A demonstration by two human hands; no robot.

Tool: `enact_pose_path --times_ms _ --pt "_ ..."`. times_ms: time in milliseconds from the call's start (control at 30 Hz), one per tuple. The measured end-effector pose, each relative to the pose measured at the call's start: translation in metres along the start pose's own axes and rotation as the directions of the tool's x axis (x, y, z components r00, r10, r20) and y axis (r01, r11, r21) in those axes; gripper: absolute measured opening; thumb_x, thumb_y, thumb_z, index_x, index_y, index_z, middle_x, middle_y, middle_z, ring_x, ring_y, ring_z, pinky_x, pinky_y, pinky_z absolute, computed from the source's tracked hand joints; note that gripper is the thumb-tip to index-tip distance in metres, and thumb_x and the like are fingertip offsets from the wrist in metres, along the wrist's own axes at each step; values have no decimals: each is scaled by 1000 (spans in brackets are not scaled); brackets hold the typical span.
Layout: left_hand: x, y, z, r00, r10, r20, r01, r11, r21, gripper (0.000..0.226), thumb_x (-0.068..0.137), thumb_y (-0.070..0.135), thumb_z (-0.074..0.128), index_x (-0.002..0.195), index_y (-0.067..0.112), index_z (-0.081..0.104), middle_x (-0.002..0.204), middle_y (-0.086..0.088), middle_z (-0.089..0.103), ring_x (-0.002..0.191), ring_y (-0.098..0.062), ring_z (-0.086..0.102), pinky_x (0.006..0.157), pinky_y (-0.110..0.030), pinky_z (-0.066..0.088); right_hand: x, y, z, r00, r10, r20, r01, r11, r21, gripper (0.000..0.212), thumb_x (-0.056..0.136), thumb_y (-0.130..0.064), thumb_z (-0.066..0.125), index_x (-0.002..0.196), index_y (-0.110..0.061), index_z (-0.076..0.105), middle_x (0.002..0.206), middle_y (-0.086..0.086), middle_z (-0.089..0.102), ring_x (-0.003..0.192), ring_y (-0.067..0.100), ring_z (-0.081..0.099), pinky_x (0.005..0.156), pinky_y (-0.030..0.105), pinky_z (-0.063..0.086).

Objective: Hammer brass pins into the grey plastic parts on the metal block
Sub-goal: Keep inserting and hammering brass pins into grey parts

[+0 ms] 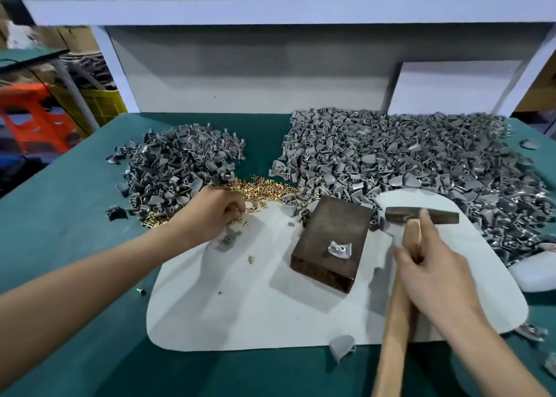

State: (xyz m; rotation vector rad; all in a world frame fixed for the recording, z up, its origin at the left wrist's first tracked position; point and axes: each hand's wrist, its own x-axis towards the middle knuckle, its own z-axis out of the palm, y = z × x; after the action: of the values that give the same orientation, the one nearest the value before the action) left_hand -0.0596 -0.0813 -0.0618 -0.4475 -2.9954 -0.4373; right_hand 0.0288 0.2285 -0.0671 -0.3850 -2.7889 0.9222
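Note:
A dark metal block [328,231] lies on a white mat [240,312] in the middle. One grey plastic part [340,249] rests on the block's near end. My right hand [433,273] grips the wooden handle of a hammer [421,214], whose head hovers just right of the block. My left hand [216,213] is curled at the edge of the brass pin heap [264,189], fingers pinching pins. Another grey part [227,240] lies just under that hand.
A big pile of grey parts [406,156] fills the back right, a smaller pile [177,165] the back left. Loose pins [250,259] and a stray part [341,347] lie on the mat and green table. A white board [451,87] leans at the back.

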Motion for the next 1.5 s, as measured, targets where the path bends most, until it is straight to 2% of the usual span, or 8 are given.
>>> enact_pose_path --times_ms 167,333,433,600,967,1233,1367,1500 --pt "0 9 -10 983 -131 -126 97 964 -247 25 84 12 73 108 15 69 77 7 66 68 -6 60 63 -6 41 -1 -3 -14 998 -22 -54 7 964 -266 53 92 -44 48 143 -32 37 90 14 66 89 37 61 70 38 45" --pt "-11 72 -23 989 -72 -125 -42 686 -727 27 82 6 73 100 24 67 80 -1 73 72 -15 72 67 -22 57 -14 -33 -18 917 -302 -261 374 880 294 20 81 -28 67 99 -37 66 62 -10 61 53 7 56 57 11 43" --pt "-15 106 -18 996 20 -89 -85 564 -822 32 82 -2 71 99 25 67 76 1 71 73 -13 69 68 -22 56 -26 -57 0 895 -404 -191 447 794 412 20 80 -29 67 96 -41 65 76 -15 65 63 7 62 68 36 53" --pt "-19 121 -12 994 19 -109 -104 486 -868 33 80 3 74 101 27 66 82 5 71 81 -13 70 80 -27 57 -22 -67 6 940 -314 -132 323 704 632 22 82 -5 70 91 -24 71 76 -3 70 64 13 68 62 26 57" --pt "-12 120 -11 999 37 -34 -45 336 -941 36 78 8 75 111 17 66 95 -3 68 78 -10 67 76 -26 57 -2 -64 -18 904 -335 264 -56 520 852 13 68 -9 68 80 -9 74 74 11 72 58 13 63 56 21 54" --pt "-10 126 -3 980 14 -200 -186 432 -883 20 81 8 74 98 18 68 94 5 67 89 -4 66 83 -21 53 11 -60 -21 918 -313 241 -68 476 877 7 68 -7 67 74 -7 69 65 6 68 56 14 64 55 21 54" --pt "-25 118 20 975 37 -221 -182 705 -685 29 85 25 70 113 21 65 119 7 56 117 -9 50 100 -32 41 8 -50 -10 927 -353 126 226 794 564 23 79 5 68 72 -17 64 64 2 66 54 15 63 56 25 56" --pt "-35 115 41 989 46 -141 -122 792 -598 30 86 29 63 115 24 62 129 11 46 127 -9 35 108 -44 32 3 -43 1 892 -437 116 402 884 238 35 81 3 68 70 -29 57 77 1 61 66 23 62 69 44 54"
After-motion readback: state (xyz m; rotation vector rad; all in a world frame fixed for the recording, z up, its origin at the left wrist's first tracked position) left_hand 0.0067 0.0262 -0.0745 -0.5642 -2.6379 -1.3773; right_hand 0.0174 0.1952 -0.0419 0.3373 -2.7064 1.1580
